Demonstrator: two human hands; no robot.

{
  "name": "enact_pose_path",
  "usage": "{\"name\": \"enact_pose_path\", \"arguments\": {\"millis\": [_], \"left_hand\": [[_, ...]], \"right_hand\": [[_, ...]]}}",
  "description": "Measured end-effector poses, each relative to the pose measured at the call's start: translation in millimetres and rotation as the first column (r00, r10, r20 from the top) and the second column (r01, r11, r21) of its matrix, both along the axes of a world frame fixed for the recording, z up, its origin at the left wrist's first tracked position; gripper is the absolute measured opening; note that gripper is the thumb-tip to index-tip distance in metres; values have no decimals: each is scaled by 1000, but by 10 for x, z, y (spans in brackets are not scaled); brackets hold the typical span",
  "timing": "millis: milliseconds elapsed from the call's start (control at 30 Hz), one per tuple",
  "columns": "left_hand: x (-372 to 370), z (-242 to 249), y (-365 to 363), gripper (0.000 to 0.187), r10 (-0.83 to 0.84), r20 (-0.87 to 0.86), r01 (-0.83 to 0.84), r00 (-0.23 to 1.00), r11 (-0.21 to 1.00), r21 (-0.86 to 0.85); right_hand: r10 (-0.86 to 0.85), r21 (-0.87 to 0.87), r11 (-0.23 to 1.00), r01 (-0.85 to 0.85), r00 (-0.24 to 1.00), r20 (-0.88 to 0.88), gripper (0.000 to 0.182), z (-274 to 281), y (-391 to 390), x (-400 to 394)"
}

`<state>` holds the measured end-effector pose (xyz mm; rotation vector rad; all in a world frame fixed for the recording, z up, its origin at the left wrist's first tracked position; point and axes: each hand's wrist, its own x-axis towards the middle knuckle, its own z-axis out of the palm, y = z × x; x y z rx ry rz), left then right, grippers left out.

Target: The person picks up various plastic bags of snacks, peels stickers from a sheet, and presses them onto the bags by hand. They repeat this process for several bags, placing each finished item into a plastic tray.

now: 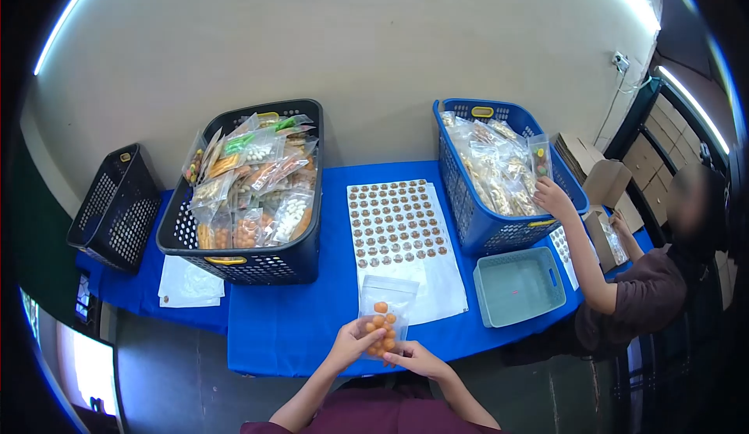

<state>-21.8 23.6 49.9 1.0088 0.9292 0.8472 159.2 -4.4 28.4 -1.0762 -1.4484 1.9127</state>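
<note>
Close to the camera, the left hand (pixel 353 340) and the right hand (pixel 413 356) both hold a small clear bag (pixel 384 309). The fingers of each hand pinch the bottom part of the bag. Inside it are little orange balls (pixel 382 326). The bag stands up just over the near edge of the counter (pixel 289 325), which has a blue cover.

Just behind the bag lies a white sheet (pixel 402 235) with rows of small round brown stickers. To the right of it sits a light green tray (pixel 519 286).

To the left stands a black basket (pixel 250 258) full of small bags of snacks. A white paper (pixel 187 284) lies beside it, in front of its left corner. Farther left, another black basket (pixel 115 208) leans on its side.

On the right, behind the green tray, is a blue basket (pixel 491 227) with more clear bags in it. Another person sits at the right end of the counter. That person's hand (pixel 552 196) rests on the rim of the blue basket. Brown cardboard boxes (pixel 597 172) are stacked behind that person's arm.

Far back is a plain pale wall (pixel 374 44).
</note>
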Motion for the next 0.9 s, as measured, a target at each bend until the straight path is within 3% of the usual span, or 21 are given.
{"name": "enact_pose_path", "arguments": {"millis": [133,300,333,400,467,600,767,900], "left_hand": [[-232,-108,89,29,355,170,-361,919,933,3],[-729,-108,-54,27,625,244,-632,742,773,-56],[-788,-84,-126,27,654,235,-658,719,750,-71],[-896,-40,-285,27,708,217,-707,672,701,-96],[-982,-153,-428,26,751,193,-746,631,656,-115],[-1024,-219,-632,26,821,172,-814,544,566,-127],[-1004,-205,-696,27,846,107,-841,523,532,-96],[-1024,-256,-680,27,841,86,-834,534,540,-111]], "right_hand": [[54,-64,996,-56,998,-33,23,-397,278,-80],[117,-70,992,-104,968,221,22,-1203,916,-179],[88,-45,996,-78,948,307,22,-1302,1079,-233],[-78,280,959,-47,904,420,25,-1806,1452,-345],[-255,484,875,-19,831,494,32,-2077,1822,-465],[-333,472,880,-58,633,699,51,-2225,2308,-632],[-279,341,940,-21,527,803,75,-2337,2428,-722],[-282,328,944,-20,462,841,73,-2276,2412,-780]]}}
